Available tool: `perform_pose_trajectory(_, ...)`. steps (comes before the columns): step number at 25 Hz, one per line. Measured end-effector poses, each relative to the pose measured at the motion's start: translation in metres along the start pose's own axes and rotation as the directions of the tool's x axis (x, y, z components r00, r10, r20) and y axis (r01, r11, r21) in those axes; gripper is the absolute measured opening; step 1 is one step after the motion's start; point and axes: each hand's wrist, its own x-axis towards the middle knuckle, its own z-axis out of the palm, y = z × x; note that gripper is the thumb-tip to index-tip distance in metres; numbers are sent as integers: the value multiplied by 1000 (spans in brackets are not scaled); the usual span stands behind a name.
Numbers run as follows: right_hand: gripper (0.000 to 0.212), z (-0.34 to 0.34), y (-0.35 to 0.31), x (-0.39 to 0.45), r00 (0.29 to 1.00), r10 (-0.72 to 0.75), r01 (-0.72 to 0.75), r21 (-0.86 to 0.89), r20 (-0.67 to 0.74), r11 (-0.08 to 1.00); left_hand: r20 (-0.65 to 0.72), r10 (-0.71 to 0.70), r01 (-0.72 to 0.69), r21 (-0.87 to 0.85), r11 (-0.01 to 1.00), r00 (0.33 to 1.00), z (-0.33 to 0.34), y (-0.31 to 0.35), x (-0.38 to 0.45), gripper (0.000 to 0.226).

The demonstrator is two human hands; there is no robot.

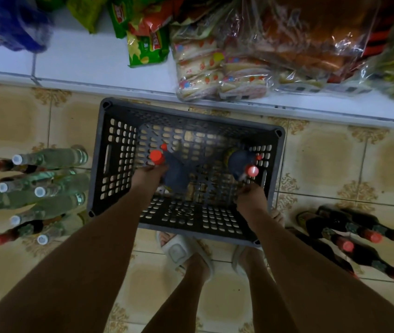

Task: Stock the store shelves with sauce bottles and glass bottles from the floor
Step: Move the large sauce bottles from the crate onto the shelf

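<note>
Grey plastic crate (114, 164) on tiled floor (323, 164), centre of frame, just below white shelf (83, 61).

Head view: left hand (149, 175) reaches into crate, grip round neck of red-capped sauce bottle (164, 164). Right hand (251, 195) likewise, grip on second sauce bottle (241, 164).

Left of frame: clear glass bottles (47, 183) on floor, a few red-capped among them. Lower right: dark bottles (359, 241) on floor.

Shelf, top of frame: snack packs (148, 44) and bread bags (222, 73), no bottles visible.

Judgement: early stage; most of stocking left.
</note>
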Motion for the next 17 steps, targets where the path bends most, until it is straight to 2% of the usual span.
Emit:
perform_pose_trajectory(2,14,4,-2,6,982,164,-185,295,94,938,30,-63,69,-288,955,998,18,-6,-8,9)
perform_pose_trajectory(3,13,6,-5,9,970,203,-241,430,133,870,43,-74,84,-350,933,996,26,-6,-11,8)
perform_pose_trajectory(6,16,11,-16,13,946,215,-325,662,244,676,46,-84,95,-393,915,995,44,1,-15,10)
perform_pose_trajectory(9,16,15,-22,22,919,263,-392,741,293,546,49,-39,54,-335,941,998,51,14,-19,13)
perform_pose_trajectory(11,20,14,-23,28,906,286,-422,731,313,536,65,5,11,-251,968,998,53,19,-21,14)
perform_pose_trajectory(17,34,-7,-35,31,930,245,-366,649,273,667,112,75,-62,-112,992,991,50,31,-31,17)
